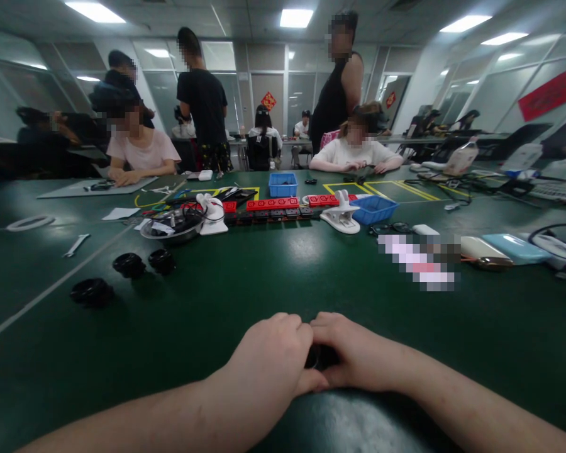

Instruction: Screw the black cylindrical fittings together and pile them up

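Note:
My left hand (pixel 278 347) and my right hand (pixel 353 349) meet at the near middle of the table, their fingers curled round a black round part (pixel 317 358). Most of it is hidden by the hands; only a dark curved edge shows in the gap between them. Both thumbs are low on the near side. To the left stand three black ring-like parts, one nearest (pixel 92 292), one in the middle (pixel 129 265) and one farther back (pixel 162 261). An open-ended wrench (pixel 77 245) lies beyond them.
On the green table (pixel 245 277), a bowl (pixel 172 231), red-and-black power strips (pixel 273 205), a white clip stand (pixel 342 216) and blue bins (pixel 283 184) line the far side. A blue flat case (pixel 516 248) and cables lie at right. Several people sit or stand beyond.

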A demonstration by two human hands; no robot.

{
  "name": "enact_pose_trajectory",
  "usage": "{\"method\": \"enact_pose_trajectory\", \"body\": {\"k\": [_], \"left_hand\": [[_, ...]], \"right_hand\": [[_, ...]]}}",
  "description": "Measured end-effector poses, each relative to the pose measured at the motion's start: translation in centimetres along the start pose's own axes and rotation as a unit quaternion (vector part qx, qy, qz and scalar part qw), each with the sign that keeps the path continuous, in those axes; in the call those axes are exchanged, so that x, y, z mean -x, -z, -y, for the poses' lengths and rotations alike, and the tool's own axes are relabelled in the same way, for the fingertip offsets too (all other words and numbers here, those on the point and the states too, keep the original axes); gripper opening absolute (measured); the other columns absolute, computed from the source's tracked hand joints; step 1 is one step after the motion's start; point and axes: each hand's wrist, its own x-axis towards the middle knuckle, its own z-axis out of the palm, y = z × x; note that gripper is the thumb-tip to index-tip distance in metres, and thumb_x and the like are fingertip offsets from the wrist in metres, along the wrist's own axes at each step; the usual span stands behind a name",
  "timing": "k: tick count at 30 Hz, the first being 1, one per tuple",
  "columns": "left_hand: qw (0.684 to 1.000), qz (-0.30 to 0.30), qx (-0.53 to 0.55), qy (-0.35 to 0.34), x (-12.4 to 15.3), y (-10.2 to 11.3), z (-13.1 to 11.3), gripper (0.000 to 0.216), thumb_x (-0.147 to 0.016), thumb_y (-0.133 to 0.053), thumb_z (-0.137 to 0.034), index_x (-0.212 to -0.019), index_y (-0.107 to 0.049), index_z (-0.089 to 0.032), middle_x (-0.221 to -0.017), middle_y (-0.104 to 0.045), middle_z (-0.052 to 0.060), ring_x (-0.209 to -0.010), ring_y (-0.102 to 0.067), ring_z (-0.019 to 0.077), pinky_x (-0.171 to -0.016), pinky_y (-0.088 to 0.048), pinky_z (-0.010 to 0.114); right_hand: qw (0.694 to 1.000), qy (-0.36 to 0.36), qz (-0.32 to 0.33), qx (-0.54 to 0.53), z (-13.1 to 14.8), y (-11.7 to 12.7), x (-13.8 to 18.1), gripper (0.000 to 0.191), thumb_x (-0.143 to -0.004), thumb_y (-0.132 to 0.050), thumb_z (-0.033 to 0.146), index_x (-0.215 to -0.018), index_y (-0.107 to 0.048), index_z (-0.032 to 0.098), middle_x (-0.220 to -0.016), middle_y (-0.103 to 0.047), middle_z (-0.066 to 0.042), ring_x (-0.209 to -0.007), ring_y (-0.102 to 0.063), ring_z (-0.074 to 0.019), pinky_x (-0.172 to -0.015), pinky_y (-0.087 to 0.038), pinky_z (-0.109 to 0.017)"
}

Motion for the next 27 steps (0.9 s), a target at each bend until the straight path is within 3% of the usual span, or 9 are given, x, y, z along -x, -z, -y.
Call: {"method": "enact_pose_trajectory", "body": {"k": [6, 10, 12, 15, 18, 24, 27], "left_hand": [[0.996, -0.088, -0.025, -0.001, -0.3, -1.9, 0.2, 0.049, -0.065, -0.067, -0.056, -0.084, -0.063, -0.011, -0.078, -0.060, 0.008, -0.076, -0.056, 0.0271, -0.064, -0.048, 0.039], [0.993, -0.106, 0.001, -0.050, -0.3, -1.1, 0.9, 0.058, -0.059, -0.065, -0.066, -0.081, -0.061, -0.012, -0.081, -0.058, 0.007, -0.076, -0.054, 0.0261, -0.065, -0.047, 0.041], [0.987, -0.109, 0.039, -0.115, 0.1, -0.2, 1.3, 0.046, -0.066, -0.067, -0.055, -0.087, -0.060, -0.014, -0.087, -0.058, 0.005, -0.081, -0.053, 0.0232, -0.072, -0.045, 0.038], [0.971, -0.056, 0.096, -0.213, 0.7, 1.2, 1.8, 0.015, -0.077, -0.065, -0.020, -0.091, -0.060, -0.019, -0.097, -0.058, 0.000, -0.091, -0.053, 0.0161, -0.080, -0.042, 0.027], [0.960, 0.008, 0.119, -0.253, 1.1, 1.8, 2.3, 0.027, -0.078, -0.057, -0.001, -0.094, -0.062, -0.023, -0.106, -0.057, -0.002, -0.099, -0.051, 0.0121, -0.086, -0.038, 0.021], [0.970, 0.010, 0.090, -0.227, 0.6, 1.1, 2.2, 0.024, -0.079, -0.057, -0.003, -0.092, -0.064, -0.021, -0.098, -0.060, 0.001, -0.091, -0.053, 0.0154, -0.078, -0.041, 0.025], [0.988, -0.012, 0.056, -0.143, 0.2, 0.2, 1.3, 0.017, -0.075, -0.067, -0.017, -0.092, -0.065, -0.019, -0.090, -0.060, 0.003, -0.084, -0.054, 0.0192, -0.070, -0.044, 0.029]], "right_hand": [[1.000, 0.001, -0.007, 0.004, 0.0, 0.0, 0.0, 0.028, -0.065, -0.073, 0.026, -0.089, -0.061, 0.016, -0.081, -0.060, -0.002, -0.075, -0.050, -0.0157, -0.069, -0.037, -0.028], [1.000, 0.018, -0.014, 0.005, -0.3, -0.1, 0.1, 0.038, -0.066, -0.073, 0.030, -0.099, -0.059, 0.017, -0.085, -0.060, -0.003, -0.077, -0.051, -0.0165, -0.072, -0.037, -0.029], [1.000, 0.024, -0.019, 0.004, -0.4, -0.2, 0.1, 0.034, -0.067, -0.071, 0.032, -0.096, -0.060, 0.018, -0.085, -0.060, -0.002, -0.078, -0.051, -0.0165, -0.074, -0.037, -0.030], [0.999, 0.032, -0.024, 0.009, -0.7, -0.4, 0.1, 0.027, -0.069, -0.070, 0.035, -0.089, -0.061, 0.019, -0.084, -0.059, -0.001, -0.078, -0.052, -0.0157, -0.074, -0.037, -0.029], [0.999, 0.028, -0.023, 0.018, -0.9, -0.6, 0.0, 0.024, -0.069, -0.070, 0.036, -0.085, -0.062, 0.019, -0.080, -0.059, 0.000, -0.077, -0.051, -0.0152, -0.072, -0.036, -0.028], [1.000, 0.024, -0.012, 0.014, -0.8, -0.4, 0.0, 0.026, -0.066, -0.073, 0.034, -0.084, -0.061, 0.019, -0.082, -0.060, 0.000, -0.078, -0.051, -0.0155, -0.072, -0.035, -0.028], [1.000, 0.021, -0.013, 0.006, -0.6, -0.3, 0.1, 0.025, -0.067, -0.072, 0.032, -0.084, -0.061, 0.018, -0.082, -0.059, 0.000, -0.077, -0.050, -0.0148, -0.071, -0.035, -0.027]]}}
